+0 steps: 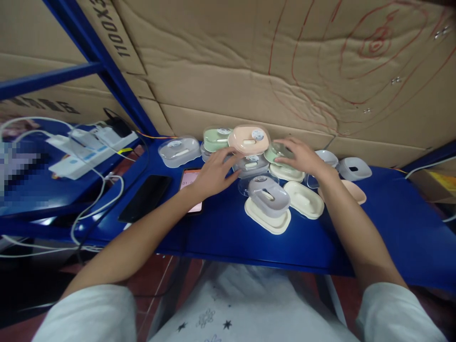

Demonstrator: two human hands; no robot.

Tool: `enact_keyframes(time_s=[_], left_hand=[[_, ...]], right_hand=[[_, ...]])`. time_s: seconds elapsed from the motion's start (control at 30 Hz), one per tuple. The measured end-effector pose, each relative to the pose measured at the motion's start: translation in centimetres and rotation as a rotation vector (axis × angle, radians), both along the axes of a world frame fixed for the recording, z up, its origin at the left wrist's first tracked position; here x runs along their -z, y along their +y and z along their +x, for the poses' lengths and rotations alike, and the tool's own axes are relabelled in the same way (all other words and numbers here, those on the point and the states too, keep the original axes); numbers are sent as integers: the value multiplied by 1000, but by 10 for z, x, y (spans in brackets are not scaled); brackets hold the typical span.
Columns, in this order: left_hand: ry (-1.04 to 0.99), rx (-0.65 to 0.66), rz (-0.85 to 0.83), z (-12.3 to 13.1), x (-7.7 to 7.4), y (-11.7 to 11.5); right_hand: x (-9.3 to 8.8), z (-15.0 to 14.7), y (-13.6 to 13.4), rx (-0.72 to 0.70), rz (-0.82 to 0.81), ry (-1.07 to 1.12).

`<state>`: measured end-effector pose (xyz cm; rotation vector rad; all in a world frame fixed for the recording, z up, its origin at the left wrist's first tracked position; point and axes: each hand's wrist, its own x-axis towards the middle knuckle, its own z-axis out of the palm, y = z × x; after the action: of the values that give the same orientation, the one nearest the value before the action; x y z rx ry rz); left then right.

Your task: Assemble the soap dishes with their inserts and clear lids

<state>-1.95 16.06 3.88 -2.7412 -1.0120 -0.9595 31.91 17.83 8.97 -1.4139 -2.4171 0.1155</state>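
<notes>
Soap boxes with clear lids lie together on the blue table. My left hand point(217, 173) has its fingers apart beside the peach soap box point(248, 137), at its front left edge. My right hand point(302, 154) curls around a green soap box point(273, 153), fingers on its far side and thumb on the near side. Another green soap box point(215, 138) stands left of the peach one. Below my hands are a lidded grey box point(251, 165), an open grey dish point(270, 195) on a cream tray point(265, 221), and a second cream tray point(304, 199).
A lidded grey box point(179, 152) lies at the left. Near it are a lit phone point(195, 208) and a dark phone point(145, 197). A power strip point(92, 154) with white cables stands farther left. Right of my wrist are a grey dish point(355, 168) and a peach piece point(354, 191). Cardboard point(221, 80) rises behind.
</notes>
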Motion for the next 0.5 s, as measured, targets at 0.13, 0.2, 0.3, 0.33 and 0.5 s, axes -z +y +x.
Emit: enact_keyframes(time_s=[0.13, 0.2, 0.3, 0.33, 0.5], left_hand=[[19, 19, 3, 0, -1, 0], [47, 53, -12, 0, 2, 0], [69, 82, -13, 1, 5, -1], [72, 86, -9, 2, 6, -1], [81, 112, -15, 2, 7, -2]], right_hand=[[-1, 5, 0, 57, -12, 65], [-1, 5, 0, 98, -10, 95], [-1, 7, 1, 116, 12, 120], [-1, 8, 2, 121, 15, 121], [5, 14, 7, 123, -18, 107]])
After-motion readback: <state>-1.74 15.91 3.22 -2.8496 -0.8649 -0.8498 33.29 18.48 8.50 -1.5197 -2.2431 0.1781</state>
